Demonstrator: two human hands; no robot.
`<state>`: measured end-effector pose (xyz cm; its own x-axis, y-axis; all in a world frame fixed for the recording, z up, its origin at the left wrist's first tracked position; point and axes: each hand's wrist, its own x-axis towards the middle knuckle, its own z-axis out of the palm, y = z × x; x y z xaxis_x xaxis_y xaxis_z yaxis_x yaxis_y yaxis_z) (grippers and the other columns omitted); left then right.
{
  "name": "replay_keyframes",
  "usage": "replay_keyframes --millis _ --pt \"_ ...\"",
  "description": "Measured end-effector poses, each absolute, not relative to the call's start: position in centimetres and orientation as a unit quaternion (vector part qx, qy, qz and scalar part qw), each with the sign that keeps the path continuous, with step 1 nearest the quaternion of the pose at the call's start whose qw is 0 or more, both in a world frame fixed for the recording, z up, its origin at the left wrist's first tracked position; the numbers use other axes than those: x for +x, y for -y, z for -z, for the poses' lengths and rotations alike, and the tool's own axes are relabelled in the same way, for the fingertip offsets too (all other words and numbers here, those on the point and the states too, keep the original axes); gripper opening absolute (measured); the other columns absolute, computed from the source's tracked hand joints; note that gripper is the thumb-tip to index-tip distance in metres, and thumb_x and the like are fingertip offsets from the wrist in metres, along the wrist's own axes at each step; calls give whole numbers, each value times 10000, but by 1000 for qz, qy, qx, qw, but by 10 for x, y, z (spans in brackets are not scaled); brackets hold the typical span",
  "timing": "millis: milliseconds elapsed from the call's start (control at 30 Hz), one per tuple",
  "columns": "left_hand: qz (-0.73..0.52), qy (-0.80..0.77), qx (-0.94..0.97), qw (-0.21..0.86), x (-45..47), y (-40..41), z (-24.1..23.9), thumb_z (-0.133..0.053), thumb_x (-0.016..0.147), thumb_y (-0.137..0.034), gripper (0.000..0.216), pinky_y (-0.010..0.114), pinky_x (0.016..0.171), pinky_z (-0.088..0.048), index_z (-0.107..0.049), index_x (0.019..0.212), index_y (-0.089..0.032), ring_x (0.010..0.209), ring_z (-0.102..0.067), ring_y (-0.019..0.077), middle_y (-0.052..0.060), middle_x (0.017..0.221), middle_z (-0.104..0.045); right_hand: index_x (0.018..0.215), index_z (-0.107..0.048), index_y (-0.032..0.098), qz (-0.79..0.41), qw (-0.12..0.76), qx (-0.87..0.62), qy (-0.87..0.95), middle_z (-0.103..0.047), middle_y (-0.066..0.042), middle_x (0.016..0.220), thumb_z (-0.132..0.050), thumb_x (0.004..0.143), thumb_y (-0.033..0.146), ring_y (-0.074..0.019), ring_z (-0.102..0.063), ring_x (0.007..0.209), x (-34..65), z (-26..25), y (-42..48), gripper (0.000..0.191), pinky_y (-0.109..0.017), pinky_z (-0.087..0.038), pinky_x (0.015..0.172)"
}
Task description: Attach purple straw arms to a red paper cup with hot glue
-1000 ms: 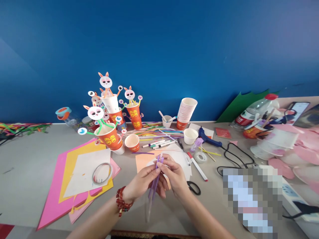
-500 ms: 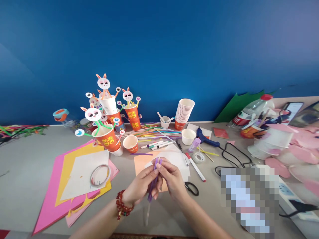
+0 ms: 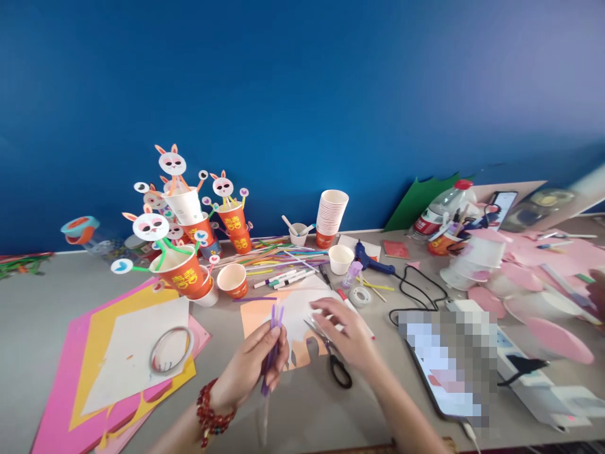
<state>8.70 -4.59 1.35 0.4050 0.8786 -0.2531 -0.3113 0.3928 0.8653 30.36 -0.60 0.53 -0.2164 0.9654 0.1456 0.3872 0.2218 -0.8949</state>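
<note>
My left hand [image 3: 265, 356] is closed around purple pipe cleaners [image 3: 273, 315] and a thin pale stick, whose lower end [image 3: 265, 425] hangs below the fist. The purple tips stand up above my thumb. To the right, my right hand [image 3: 343, 331] hovers with fingers apart over the black-handled scissors [image 3: 341, 372], holding nothing that I can see. The scissors lie partly across an orange sheet [image 3: 302, 353] with cut-out edges. White paper [image 3: 302, 302] lies just behind that.
Bunny-topped paper cups [image 3: 177, 274] stand at the left by coloured sheets [image 3: 57, 378] and a tape roll [image 3: 154, 359]. Behind are markers [image 3: 295, 279], stacked cups [image 3: 331, 217] and a blue glue gun [image 3: 373, 261]. A phone [image 3: 442, 378] lies right; another person's hand [image 3: 598, 293] shows at the edge.
My right hand has let go of the pipe cleaners and moved right to the scissors. My left hand keeps its hold. The view has turned a little to the right.
</note>
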Motion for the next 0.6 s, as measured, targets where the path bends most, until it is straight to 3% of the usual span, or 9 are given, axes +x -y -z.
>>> replay_keyframes --millis 67,133,200,300,400,500,600 --pt "-396 -367 382 750 85 47 -13 -498 951 -474 323 157 365 -397 -488 828 -175 350 -374 27 -45 604 -553 1053 -685 214 -212 343 -576 711 -678 -99 1105 -526 940 362 -205 -660 787 341 -3 0 245 -311 -539 648" --pt "-389 -360 388 753 85 47 -11 -505 948 -469 321 161 364 -401 -482 820 -175 344 -392 29 -42 606 -564 1051 -681 205 -73 272 -619 733 -676 -110 1129 -531 920 300 -275 -652 945 371 2 -7 221 -383 -535 782" --pt "-385 -357 392 755 88 46 -10 -511 945 -470 324 163 364 -402 -480 815 -175 342 -410 33 -38 607 -573 1074 -673 187 -10 193 -634 748 -673 -127 1137 -551 884 248 -320 -631 1027 387 10 -13 233 -426 -520 845" --pt "-389 -358 390 754 91 45 -11 -522 933 -487 336 164 363 -400 -478 811 -178 338 -417 36 -36 601 -577 1013 -683 165 -11 116 -643 757 -671 -151 1116 -551 841 173 -339 -631 1026 391 23 -21 216 -432 -520 829" --pt "-394 -357 397 748 89 46 -13 -521 932 -494 340 165 360 -396 -483 812 -177 332 -418 37 -34 591 -582 930 -678 175 -25 111 -645 756 -671 -144 1110 -527 836 149 -321 -640 1010 391 31 -27 180 -398 -524 783" --pt "-394 -355 413 740 82 47 -12 -493 951 -481 333 168 368 -407 -491 822 -174 340 -429 39 -26 603 -595 933 -648 202 -76 143 -633 757 -679 -97 1090 -537 863 240 -237 -664 827 404 26 -31 137 -351 -523 717" --pt "-401 -359 427 726 76 45 -10 -469 969 -459 318 177 393 -431 -501 837 -172 364 -452 45 -15 631 -611 912 -632 206 -250 245 -597 722 -681 -65 957 -581 859 378 -188 -604 687 418 11 -27 187 -327 -501 659"
